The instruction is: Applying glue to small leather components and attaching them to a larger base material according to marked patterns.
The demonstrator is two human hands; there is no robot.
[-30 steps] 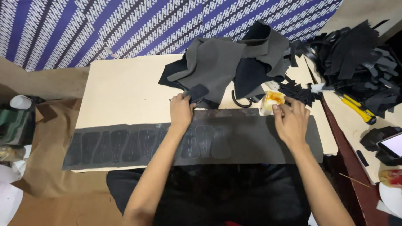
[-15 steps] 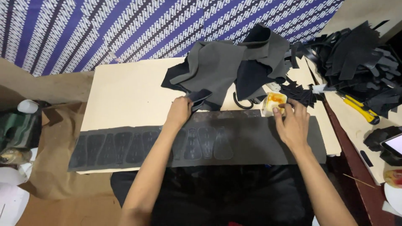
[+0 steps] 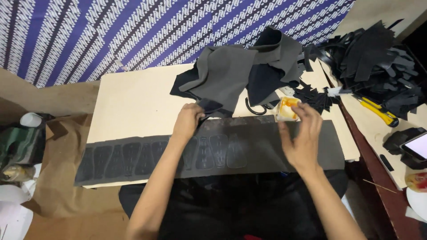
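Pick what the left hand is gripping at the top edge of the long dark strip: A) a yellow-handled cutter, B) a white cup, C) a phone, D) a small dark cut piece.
D: the left hand pinches a small dark piece beside the long dark strip.

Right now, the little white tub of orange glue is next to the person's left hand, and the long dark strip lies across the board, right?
Not quite. In the head view the small white tub of orange glue sits by the right hand, not the left. The long dark strip does lie across the pale board.
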